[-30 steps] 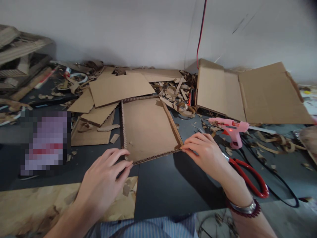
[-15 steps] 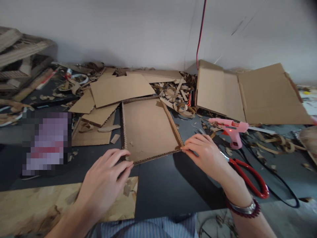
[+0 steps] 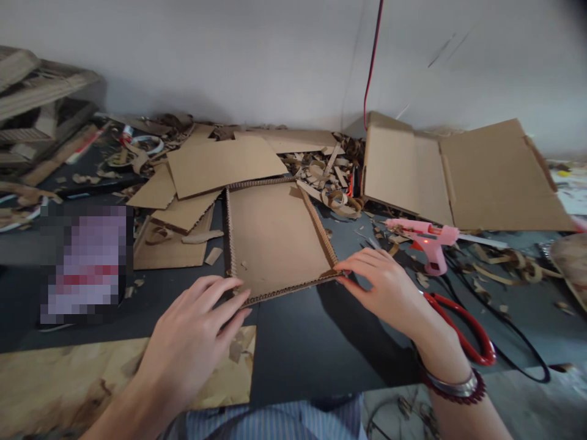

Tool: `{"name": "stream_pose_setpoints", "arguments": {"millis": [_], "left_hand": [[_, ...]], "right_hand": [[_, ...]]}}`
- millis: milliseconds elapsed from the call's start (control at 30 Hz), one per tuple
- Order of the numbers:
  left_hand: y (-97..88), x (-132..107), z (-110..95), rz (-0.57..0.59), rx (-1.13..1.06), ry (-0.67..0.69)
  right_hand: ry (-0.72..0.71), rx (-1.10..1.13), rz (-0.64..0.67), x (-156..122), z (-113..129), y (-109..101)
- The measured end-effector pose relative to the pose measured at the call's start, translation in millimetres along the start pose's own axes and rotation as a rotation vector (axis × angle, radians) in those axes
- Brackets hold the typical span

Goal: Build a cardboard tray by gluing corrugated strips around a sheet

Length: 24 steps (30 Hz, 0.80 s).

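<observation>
A shallow cardboard tray with corrugated strip walls lies on the dark table in front of me. My left hand rests at its near left corner, fingers stretched out and pressing the front strip. My right hand touches the near right corner with its fingers extended, fingertips against the strip's end. Neither hand grips anything.
A pink glue gun with its red light on lies right of the tray, red-handled scissors under my right wrist. A flattened carton stands at the back right. Cardboard sheets and scraps cover the back.
Both hands stay on the tray's near corners. The right hand's fingers have shifted slightly along the corner; the view has barely moved.
</observation>
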<state>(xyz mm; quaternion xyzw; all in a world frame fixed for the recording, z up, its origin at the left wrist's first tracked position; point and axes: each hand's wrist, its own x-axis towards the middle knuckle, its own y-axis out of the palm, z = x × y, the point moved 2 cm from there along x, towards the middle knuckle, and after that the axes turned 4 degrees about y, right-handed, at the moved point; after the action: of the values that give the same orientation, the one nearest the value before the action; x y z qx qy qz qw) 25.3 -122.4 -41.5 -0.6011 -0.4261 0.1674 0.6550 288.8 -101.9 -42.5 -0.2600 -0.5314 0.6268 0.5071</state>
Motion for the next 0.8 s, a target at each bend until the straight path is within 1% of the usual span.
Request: {"name": "stream_pose_setpoints", "arguments": {"millis": [100,200,300,400,567,733,800], "left_hand": [[-4.4,6.2,-2.7,0.026,-0.033,0.053],[-6.0,18.6,-6.4,0.102,-0.098,0.111],[-1.1,34.1,-10.5,0.192,-0.169,0.17],[8.1,44.8,-13.1,0.223,-0.216,0.186],[21.0,45.2,-14.1,0.202,-0.29,0.182],[24.9,42.9,-13.4,0.139,-0.36,0.204],[25.8,43.0,-13.4,0.135,-0.361,0.216]], "right_hand": [[-0.006,0.002,0.031,2.3,5.8,-2.1],[-0.04,0.002,0.067,7.8,16.5,-2.5],[-0.096,0.016,0.096,13.4,28.1,0.5],[-0.134,0.05,0.099,16.6,34.7,6.6],[-0.165,0.105,0.085,17.0,34.2,17.8],[-0.171,0.153,0.068,17.0,31.8,22.6],[-0.174,0.159,0.068,17.3,31.6,22.7]]}}
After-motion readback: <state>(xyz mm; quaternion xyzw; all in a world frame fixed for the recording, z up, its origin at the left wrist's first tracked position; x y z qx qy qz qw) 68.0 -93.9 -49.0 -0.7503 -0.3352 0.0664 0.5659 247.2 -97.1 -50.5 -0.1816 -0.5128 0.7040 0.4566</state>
